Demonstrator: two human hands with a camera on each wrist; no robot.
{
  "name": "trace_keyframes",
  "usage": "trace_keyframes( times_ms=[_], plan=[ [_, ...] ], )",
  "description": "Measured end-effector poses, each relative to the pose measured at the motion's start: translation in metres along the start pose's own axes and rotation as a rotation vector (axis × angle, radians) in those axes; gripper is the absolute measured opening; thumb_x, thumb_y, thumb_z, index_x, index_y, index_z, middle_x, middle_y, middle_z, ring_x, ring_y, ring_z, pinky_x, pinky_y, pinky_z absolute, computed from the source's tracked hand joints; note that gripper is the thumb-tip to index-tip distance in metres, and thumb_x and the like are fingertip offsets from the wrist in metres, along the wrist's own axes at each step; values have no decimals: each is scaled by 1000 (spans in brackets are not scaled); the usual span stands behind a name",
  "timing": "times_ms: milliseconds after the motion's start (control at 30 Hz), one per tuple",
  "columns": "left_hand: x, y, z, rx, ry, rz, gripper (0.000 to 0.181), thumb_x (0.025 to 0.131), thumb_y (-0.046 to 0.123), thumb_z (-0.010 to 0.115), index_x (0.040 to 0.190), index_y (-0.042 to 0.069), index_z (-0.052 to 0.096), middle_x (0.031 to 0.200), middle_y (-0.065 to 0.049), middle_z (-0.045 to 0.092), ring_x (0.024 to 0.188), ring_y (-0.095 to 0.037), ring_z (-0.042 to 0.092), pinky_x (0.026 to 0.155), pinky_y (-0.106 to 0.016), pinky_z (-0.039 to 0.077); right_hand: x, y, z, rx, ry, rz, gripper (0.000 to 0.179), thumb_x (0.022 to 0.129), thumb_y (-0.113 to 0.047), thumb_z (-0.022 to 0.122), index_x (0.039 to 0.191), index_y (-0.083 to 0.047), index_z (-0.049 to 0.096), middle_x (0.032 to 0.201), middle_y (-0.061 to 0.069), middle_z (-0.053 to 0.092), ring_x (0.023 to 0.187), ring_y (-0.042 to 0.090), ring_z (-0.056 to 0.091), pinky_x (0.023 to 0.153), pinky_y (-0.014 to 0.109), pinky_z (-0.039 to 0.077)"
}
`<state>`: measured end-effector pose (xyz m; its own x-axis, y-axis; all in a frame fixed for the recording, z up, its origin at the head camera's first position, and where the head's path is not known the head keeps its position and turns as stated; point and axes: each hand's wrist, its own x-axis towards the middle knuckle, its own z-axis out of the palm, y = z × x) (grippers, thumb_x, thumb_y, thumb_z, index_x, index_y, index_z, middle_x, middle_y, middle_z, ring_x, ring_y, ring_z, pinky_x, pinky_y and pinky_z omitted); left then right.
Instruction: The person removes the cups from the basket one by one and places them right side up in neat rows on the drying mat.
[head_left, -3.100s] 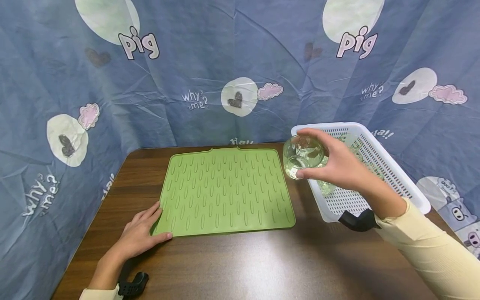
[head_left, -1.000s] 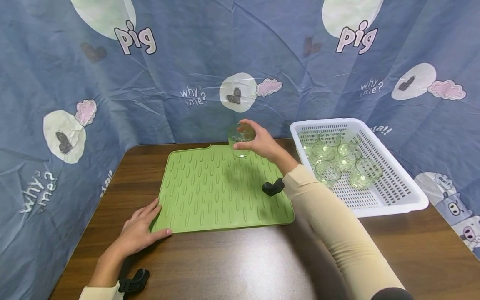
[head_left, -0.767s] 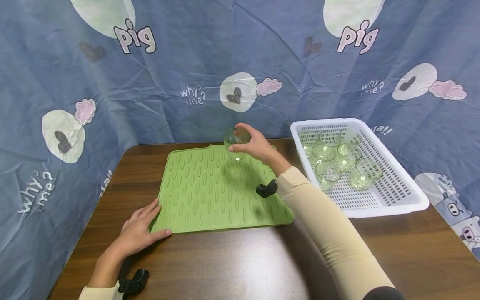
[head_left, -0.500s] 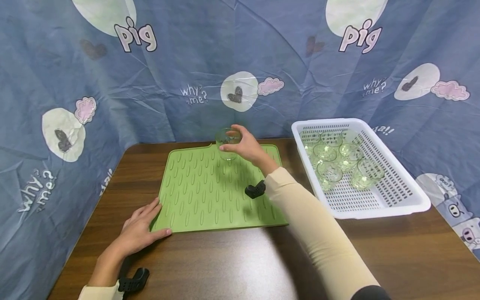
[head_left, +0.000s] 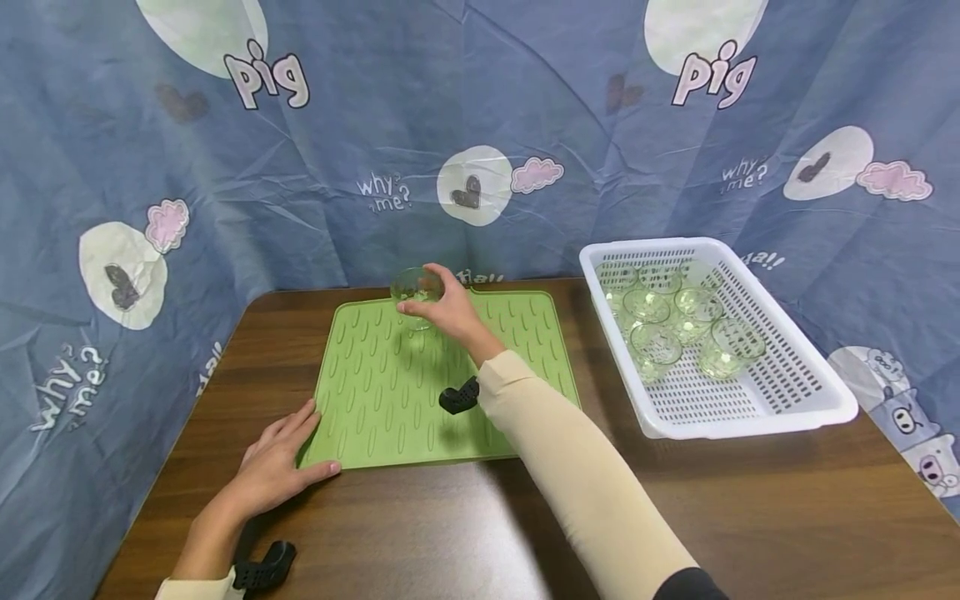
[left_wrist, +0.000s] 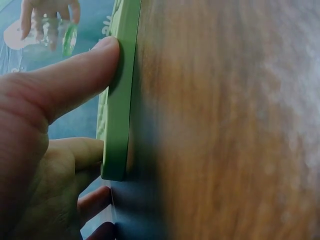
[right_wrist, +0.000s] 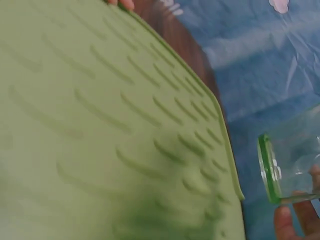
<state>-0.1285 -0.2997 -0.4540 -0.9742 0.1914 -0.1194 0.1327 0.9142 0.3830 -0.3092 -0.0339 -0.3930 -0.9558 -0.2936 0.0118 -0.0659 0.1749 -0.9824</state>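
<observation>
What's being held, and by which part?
The right hand holds a glass by its side wall; the left hand touches the green mat at one corner.

1. Enclosed behind and on both sides of the wood-grain table (head_left: pixel 750 508) by wrinkled blue cloth (head_left: pixel 345 108).
2. Printed above the table with "pig" lettering (head_left: pixel 260 73) and pink clouds (head_left: pixel 537 175).
3. Lit with glare (head_left: pixel 457 533) toward the table's front.

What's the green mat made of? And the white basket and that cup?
The green mat seems like matte silicone or rubber, with moulded ridges. The white basket looks like smooth, slightly shiny plastic, moulded with rows of slots. The cup in the right hand looks like glossy glass: it's see-through with a greenish edge; clear plastic is possible.
</observation>
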Motion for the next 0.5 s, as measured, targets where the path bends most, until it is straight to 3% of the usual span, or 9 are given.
trace_keyframes(
  times_ms=[267,500],
  plan=[
    [-3,0,0,-30,12,-3,94,85,53,71,152,-3,36,162,-23,26,138,-51,28,95,-76,28,3,2,40,12,16,-2,86,84,-28,81,153,-15,31,147,2,52,139,25,46,112,43,43],
    [-4,3,-1,-65,-4,-14,94,85,52,71,152,-4,35,162,-24,24,140,-51,25,97,-78,25,6,7,52,0,-7,-24,83,84,-27,81,152,-16,35,144,6,53,136,23,48,110,42,44]
  ],
)
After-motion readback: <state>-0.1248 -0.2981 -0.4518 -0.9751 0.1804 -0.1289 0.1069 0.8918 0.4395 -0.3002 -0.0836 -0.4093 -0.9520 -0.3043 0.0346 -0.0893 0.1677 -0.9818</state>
